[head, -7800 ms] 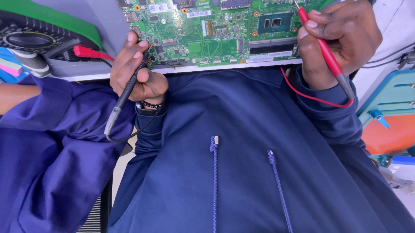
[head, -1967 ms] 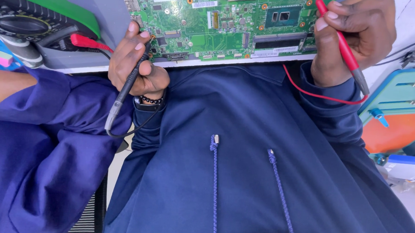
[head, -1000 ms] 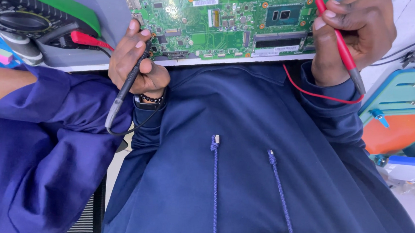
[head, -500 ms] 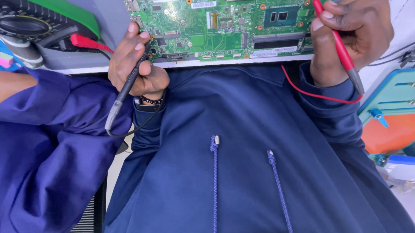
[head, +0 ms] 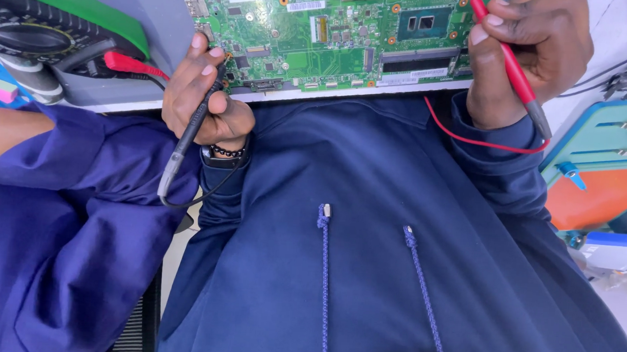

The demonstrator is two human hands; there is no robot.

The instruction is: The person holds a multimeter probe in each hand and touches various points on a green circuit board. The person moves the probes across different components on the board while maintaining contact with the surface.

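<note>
- The green circuit board (head: 322, 39) lies flat at the table edge, right in front of the person, between both hands.
- The left hand (head: 206, 93) is closed around a black probe (head: 189, 132), its tip at the board's near-left edge.
- The right hand (head: 527, 55) grips a red probe (head: 512, 68) slanted over the board's right end, its red lead (head: 475, 139) looping across the sleeve.
- A multimeter (head: 39, 39) with a dial sits to the left; another person's blue sleeve (head: 57, 218) crowds in beside it.

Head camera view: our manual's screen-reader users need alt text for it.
A person's left hand holds a black probe and right hand a red probe over a green circuit board at a desk edge, dark multimeter at left.
</note>
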